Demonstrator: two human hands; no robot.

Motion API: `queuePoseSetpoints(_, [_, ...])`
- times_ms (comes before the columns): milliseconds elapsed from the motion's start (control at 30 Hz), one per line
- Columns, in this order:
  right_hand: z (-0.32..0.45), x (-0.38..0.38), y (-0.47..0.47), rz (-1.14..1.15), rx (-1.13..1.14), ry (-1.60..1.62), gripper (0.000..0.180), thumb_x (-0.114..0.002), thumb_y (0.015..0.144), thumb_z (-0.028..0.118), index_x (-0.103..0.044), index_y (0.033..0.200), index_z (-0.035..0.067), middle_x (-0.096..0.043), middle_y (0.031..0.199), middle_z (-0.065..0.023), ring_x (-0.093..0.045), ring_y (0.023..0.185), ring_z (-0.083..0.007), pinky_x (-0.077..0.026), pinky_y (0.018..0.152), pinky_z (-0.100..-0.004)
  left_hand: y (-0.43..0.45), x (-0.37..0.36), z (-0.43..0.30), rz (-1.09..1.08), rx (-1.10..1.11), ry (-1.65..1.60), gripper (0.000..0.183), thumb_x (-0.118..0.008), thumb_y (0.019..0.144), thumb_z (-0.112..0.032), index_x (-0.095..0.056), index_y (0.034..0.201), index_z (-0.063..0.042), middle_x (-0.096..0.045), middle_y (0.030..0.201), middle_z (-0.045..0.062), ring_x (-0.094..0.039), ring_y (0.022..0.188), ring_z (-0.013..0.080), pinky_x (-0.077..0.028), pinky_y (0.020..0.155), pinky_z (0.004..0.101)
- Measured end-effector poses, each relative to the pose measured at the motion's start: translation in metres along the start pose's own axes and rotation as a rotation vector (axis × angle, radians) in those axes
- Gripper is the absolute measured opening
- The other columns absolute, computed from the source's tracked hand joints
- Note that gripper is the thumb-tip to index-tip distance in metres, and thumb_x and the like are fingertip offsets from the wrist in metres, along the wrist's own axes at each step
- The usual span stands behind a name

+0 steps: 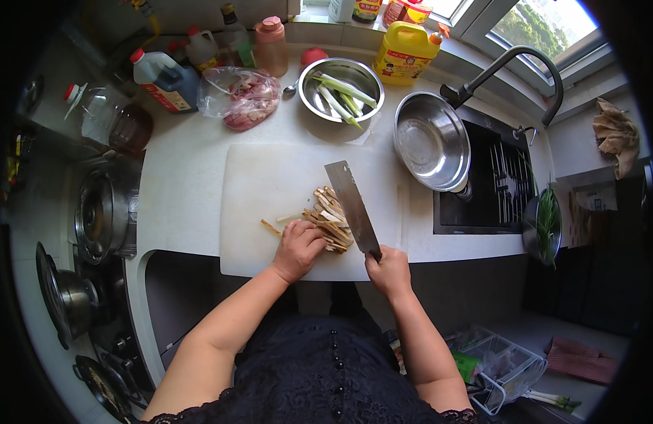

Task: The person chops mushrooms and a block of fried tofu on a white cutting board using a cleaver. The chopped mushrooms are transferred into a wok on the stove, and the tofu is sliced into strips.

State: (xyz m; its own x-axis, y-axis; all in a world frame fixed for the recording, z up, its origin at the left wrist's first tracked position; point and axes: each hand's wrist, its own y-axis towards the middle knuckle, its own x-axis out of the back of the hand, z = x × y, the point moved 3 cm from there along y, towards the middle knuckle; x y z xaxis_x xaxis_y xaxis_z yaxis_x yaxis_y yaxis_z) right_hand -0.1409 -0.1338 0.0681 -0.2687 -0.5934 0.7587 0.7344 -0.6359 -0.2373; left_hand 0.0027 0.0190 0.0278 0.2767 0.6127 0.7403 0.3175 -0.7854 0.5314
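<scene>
My right hand [391,271] grips the dark handle of a Chinese cleaver [354,206]. Its broad blade points away from me over a white cutting board [263,175], and small bits cling near the far end. To the left of the blade lies a pile of thin brown-edged, pale food strips [329,214], possibly dried tofu. The curled fingers of my left hand [301,248] rest on the near left side of this pile; the fingertips are partly hidden. One loose strip [270,227] lies left of that hand.
Beyond the board stand a bagged piece of raw meat [249,103] and a steel bowl [310,106] with scallion pieces [347,93]. Another steel basin [430,140] leans at the sink [480,212], below a black faucet [517,53]. Several bottles, including a soy-sauce-coloured jug [165,82], line the back.
</scene>
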Motion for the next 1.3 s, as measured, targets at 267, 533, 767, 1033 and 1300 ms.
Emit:
queuePoseSetpoints(267, [0.008,-0.018,-0.015,0.172,0.049,-0.018,0.016,-0.061,0.082,0.019,-0.068,0.078,0.005,-0.064,0.072,-0.0208,-0.063,0.07,-0.0419,-0.052,0.067,-0.0488,-0.038,0.021,0.016,0.46,0.189,-0.156,0.019,-0.075,0.069,-0.016,-0.067,0.086,-0.011,-0.062,0.084,0.004,-0.059,0.085,0.0269,-0.048,0.077,0.0402])
queuePoseSetpoints(533, [0.04,-0.052,-0.02,0.283,0.313,-0.195,0.009,-0.062,0.081,0.014,-0.068,0.082,0.007,-0.066,0.072,-0.0176,-0.064,0.068,-0.0389,-0.054,0.065,-0.046,-0.07,0.049,0.031,0.197,0.382,0.073,0.021,-0.078,0.068,-0.02,-0.069,0.085,-0.011,-0.062,0.082,0.006,-0.06,0.078,0.0286,-0.051,0.067,0.0402])
queuePoseSetpoints(767, [0.063,-0.061,-0.007,0.422,0.455,-0.436,0.009,-0.058,0.08,0.013,-0.064,0.077,0.006,-0.067,0.074,-0.0179,-0.066,0.067,-0.0372,-0.054,0.063,-0.0482,-0.101,0.033,0.019,-0.045,0.607,0.196,0.016,-0.076,0.074,-0.023,-0.066,0.078,-0.011,-0.061,0.079,0.007,-0.061,0.075,0.0293,-0.051,0.062,0.0416])
queuePoseSetpoints(1033, [0.075,-0.07,0.0,0.403,0.41,-0.393,0.011,-0.057,0.079,0.014,-0.065,0.078,0.007,-0.068,0.075,-0.0177,-0.066,0.069,-0.0374,-0.054,0.065,-0.0482,-0.096,0.041,0.033,-0.199,0.527,0.083,0.014,-0.075,0.071,-0.012,-0.068,0.082,-0.01,-0.062,0.078,0.007,-0.061,0.072,0.0282,-0.051,0.06,0.0393])
queuePoseSetpoints(1300, [0.081,-0.078,0.003,0.503,0.372,-0.552,0.014,-0.057,0.08,0.014,-0.07,0.083,0.011,-0.069,0.075,-0.0147,-0.067,0.071,-0.0353,-0.055,0.066,-0.0463,-0.091,0.034,0.033,-0.198,0.476,0.124,0.013,-0.067,0.071,-0.007,-0.07,0.083,-0.009,-0.064,0.083,0.007,-0.061,0.077,0.028,-0.052,0.063,0.0384])
